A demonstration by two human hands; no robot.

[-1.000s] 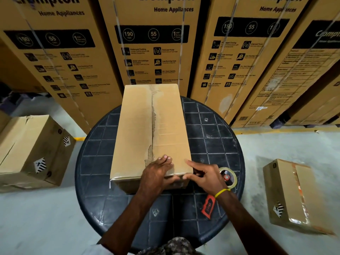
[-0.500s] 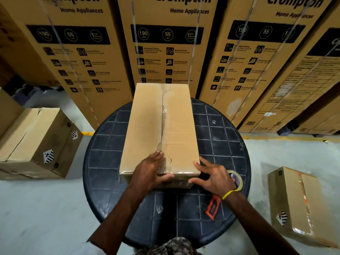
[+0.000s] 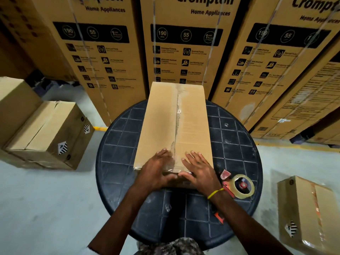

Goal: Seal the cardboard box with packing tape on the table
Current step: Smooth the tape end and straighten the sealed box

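A: Starting at the left, what was there?

B: Two brown cartons (image 3: pixel 42 133) sat on the floor, well apart from the round dark desk (image 3: pixel 117 159) with its grid of pale lines.

A: And the box itself?

B: The cardboard box (image 3: pixel 165 126) lay on the middle of the desk. It was plain brown, long and narrow, with its flaps closed. A centre seam (image 3: pixel 177 122) ran the whole length of the top, ragged and crinkled, with glossy clear tape showing over parts of it. Its long axis pointed straight away from the person, the far end toward the wall of tall printed cartons (image 3: pixel 184 45), the near end at the desk's front half.

A: The hands?

B: The left hand (image 3: pixel 156 172) lay flat on the near end, just left of the seam, fingers spread, thumb curled over the front edge. It gripped nothing. The right hand (image 3: pixel 199 172) was also opened flat, palm down just right of the seam, thumb on the near edge, holding nothing. A yellow band (image 3: pixel 215 193) circled that wrist.

A: Further right?

B: A red tape dispenser (image 3: pixel 239 184) with a clear roll rested on the desk just beside the right wrist. Another taped carton (image 3: pixel 312 208) stood on the floor beyond.
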